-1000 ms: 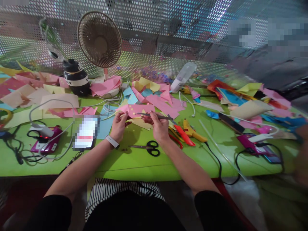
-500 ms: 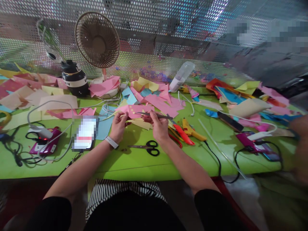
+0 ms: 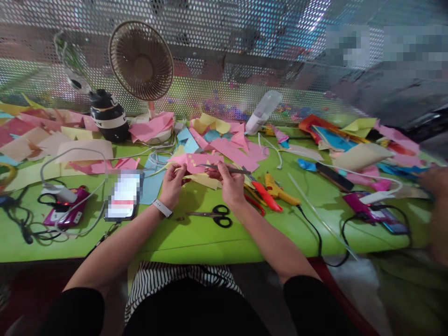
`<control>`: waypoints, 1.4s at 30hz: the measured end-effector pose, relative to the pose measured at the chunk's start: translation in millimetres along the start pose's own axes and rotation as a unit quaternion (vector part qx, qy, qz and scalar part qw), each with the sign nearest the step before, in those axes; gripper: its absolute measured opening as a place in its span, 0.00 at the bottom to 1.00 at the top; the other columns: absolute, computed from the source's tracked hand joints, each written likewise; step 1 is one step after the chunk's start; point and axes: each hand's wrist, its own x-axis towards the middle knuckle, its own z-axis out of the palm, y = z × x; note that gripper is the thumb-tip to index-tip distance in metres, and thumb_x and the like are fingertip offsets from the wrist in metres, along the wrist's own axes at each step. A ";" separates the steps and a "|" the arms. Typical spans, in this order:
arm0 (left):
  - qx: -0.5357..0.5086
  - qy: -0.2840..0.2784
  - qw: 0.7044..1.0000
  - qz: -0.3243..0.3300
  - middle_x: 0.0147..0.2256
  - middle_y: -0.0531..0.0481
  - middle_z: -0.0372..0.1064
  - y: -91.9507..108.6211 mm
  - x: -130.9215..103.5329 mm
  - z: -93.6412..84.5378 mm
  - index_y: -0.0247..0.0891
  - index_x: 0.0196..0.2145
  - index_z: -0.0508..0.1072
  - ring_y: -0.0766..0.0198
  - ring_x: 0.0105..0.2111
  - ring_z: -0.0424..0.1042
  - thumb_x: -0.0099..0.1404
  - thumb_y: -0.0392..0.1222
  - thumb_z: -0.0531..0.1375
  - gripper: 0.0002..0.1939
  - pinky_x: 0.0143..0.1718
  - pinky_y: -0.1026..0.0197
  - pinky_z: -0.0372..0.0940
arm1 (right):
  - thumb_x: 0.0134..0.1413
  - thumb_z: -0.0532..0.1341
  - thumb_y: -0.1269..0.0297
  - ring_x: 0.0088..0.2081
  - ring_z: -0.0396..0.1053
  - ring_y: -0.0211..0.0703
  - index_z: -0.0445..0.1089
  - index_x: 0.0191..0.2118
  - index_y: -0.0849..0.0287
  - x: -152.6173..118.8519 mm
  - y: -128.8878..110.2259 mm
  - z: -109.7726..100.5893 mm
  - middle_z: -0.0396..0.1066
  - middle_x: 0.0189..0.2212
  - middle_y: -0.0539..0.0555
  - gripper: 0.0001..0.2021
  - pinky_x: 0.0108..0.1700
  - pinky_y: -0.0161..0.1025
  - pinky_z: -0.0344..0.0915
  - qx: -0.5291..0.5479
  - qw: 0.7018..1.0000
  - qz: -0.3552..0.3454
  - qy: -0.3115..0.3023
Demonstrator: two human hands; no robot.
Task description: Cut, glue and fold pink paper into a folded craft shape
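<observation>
My right hand [image 3: 231,186] is closed around slim dark tweezers [image 3: 241,171], whose tips point left toward my other hand. My left hand [image 3: 172,184], with a white band at the wrist, has thumb and fingers pinched together; what lies between them is too small to make out. Just behind both hands is pink paper [image 3: 196,159] with small pale yellow pieces on it. Black-handled scissors [image 3: 221,216] lie on the green table [image 3: 196,240] in front of my hands. A red-handled tool [image 3: 264,192] and a yellow glue gun [image 3: 280,190] rest beside my right hand.
A phone [image 3: 124,193] and a purple power strip [image 3: 68,207] with cables lie left. Behind stand a fan [image 3: 142,60], a black bottle [image 3: 109,116] and scattered coloured paper. Another purple power strip [image 3: 367,207] and a co-worker's blurred hand [image 3: 436,182] are at right.
My hands and the tweezers stay almost in place. At the far right, the co-worker's blurred hand has shifted slightly.
</observation>
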 end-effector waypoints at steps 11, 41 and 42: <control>-0.004 0.005 1.000 0.000 0.29 0.56 0.70 -0.4 0.5 -0.3 0.40 0.34 0.66 0.70 0.30 0.72 0.52 0.54 0.70 0.21 0.30 0.68 0.67 | 0.52 0.66 0.49 0.28 0.78 0.43 0.73 0.34 0.58 -0.7 0.4 -0.5 0.78 0.27 0.51 0.16 0.34 0.42 0.77 -0.021 1.000 -0.002 0.008; -0.012 -0.013 1.000 0.006 0.30 0.56 0.70 0.1 -0.1 0.7 0.41 0.34 0.65 0.69 0.31 0.72 0.51 0.53 0.71 0.23 0.32 0.67 0.68 | 0.50 0.68 0.49 0.30 0.79 0.45 0.73 0.35 0.59 -2.9 0.9 1.8 0.79 0.27 0.52 0.17 0.38 0.43 0.77 0.029 0.999 0.014 0.007; -0.012 -0.013 1.000 0.006 0.30 0.56 0.70 0.1 -0.1 0.7 0.41 0.34 0.65 0.69 0.31 0.72 0.51 0.53 0.71 0.23 0.32 0.67 0.68 | 0.50 0.67 0.49 0.30 0.79 0.45 0.73 0.35 0.59 -3.1 0.6 2.3 0.79 0.27 0.52 0.17 0.38 0.43 0.77 0.032 0.999 0.016 0.008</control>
